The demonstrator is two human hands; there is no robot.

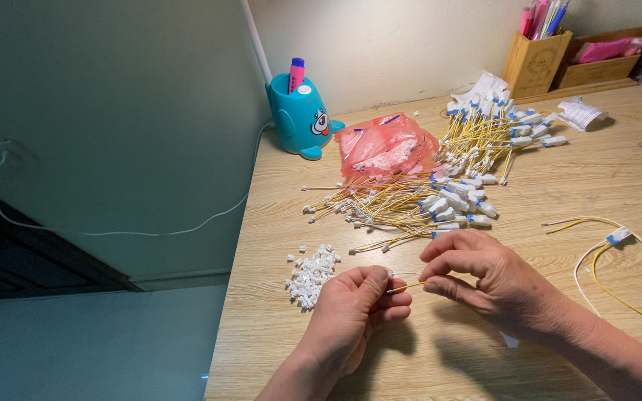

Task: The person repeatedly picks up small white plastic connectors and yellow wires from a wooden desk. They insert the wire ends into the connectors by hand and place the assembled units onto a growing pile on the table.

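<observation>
Right now both hands sit close together at the near edge of the counter (559,186), working one thin yellow wire (409,285) between them. The left hand (354,312) has its fingers curled shut, thumb and forefinger pinching the wire end w/ what looks like a tiny white cap at the tip. The right hand (484,278) is pinched shut on the other part of the same wire, fingers bent over it, prob. to keep it taut and steady so the small end doesn't wobble.

Just left of the hands lies a little heap of white caps (310,273), within easy reach of the left hand. Farther off, mid-counter, a loose bundle of yellow wires (403,204) w/ white plugs fans out, and a second bundle (488,134) sits beyond it to the right. A red plastic bag (384,145) lies between them. To the right, apart from the rest, a couple of wires (611,245) lie on their own. A teal pen holder (300,115) stands at the far left, a wooden pen box (536,63) far right, both out of the way.
</observation>
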